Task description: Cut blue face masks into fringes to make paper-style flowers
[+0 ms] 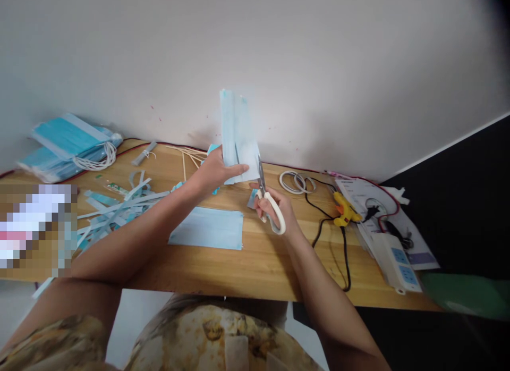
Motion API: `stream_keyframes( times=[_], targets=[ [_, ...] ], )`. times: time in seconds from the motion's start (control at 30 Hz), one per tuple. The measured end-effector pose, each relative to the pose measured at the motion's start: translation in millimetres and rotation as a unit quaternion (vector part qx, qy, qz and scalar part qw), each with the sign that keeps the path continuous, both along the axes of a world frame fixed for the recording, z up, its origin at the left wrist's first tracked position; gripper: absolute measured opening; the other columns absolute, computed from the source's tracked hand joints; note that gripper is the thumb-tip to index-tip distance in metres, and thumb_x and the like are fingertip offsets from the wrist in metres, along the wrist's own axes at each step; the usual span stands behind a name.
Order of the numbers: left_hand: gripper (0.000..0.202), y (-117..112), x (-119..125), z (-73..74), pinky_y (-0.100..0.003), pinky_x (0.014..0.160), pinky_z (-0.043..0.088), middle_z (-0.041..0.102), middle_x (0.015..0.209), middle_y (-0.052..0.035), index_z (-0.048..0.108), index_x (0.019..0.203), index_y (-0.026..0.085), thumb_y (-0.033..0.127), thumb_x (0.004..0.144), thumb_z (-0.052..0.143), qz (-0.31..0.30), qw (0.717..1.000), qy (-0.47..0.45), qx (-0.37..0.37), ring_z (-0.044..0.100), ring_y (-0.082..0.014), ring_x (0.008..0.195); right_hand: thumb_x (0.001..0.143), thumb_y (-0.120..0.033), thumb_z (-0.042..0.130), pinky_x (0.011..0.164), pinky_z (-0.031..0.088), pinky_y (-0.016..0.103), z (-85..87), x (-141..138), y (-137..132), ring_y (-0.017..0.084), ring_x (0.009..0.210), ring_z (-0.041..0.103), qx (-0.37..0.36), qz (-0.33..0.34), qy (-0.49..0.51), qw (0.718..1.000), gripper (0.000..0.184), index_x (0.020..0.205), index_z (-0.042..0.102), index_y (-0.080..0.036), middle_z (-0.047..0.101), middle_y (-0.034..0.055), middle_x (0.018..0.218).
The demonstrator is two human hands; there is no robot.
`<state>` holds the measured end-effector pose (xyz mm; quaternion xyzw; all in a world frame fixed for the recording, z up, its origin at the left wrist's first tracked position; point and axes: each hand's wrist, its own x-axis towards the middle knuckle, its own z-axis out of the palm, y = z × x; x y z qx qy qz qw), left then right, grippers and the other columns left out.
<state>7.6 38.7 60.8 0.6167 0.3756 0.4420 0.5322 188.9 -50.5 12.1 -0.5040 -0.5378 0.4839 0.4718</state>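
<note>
My left hand point(219, 169) grips a light-blue face mask point(241, 126), held upright above the table with its lower part between thumb and fingers. My right hand point(277, 203) is closed around white-handled scissors point(273, 209). Their metal blades point up and lie against the mask's lower right edge; whether they are cutting cannot be made out. A small blue piece shows behind my right fingers. Below my hands another light-blue mask point(211, 229) lies flat on the wooden table point(239, 275).
Cut blue strips point(115, 211) are heaped at left, with a stack of masks point(71, 142) behind them. Thin wooden sticks point(189, 156) lie at the back. Tape rings point(295, 182), a yellow glue gun point(345, 209) with a black cord, and a power strip point(398, 264) on papers occupy the right.
</note>
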Motion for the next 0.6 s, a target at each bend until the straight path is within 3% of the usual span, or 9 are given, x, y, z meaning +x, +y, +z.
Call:
stream_keyframes(
  times=[0.6],
  targets=[
    [0.037, -0.8, 0.2, 0.2, -0.038, 0.081, 0.056, 0.073, 0.092, -0.0084, 0.067, 0.095, 0.014, 0.030, 0.066, 0.082, 0.007, 1.000, -0.012, -0.022, 0.068, -0.0262, 0.092, 0.074, -0.050, 0.072, 0.041, 0.030, 0.023, -2.3, -2.4, 0.2, 0.007, 0.043, 0.042, -0.010, -0.017, 0.027, 0.999, 0.057, 0.119, 0.068, -0.015, 0.057, -0.0029, 0.062]
  ],
)
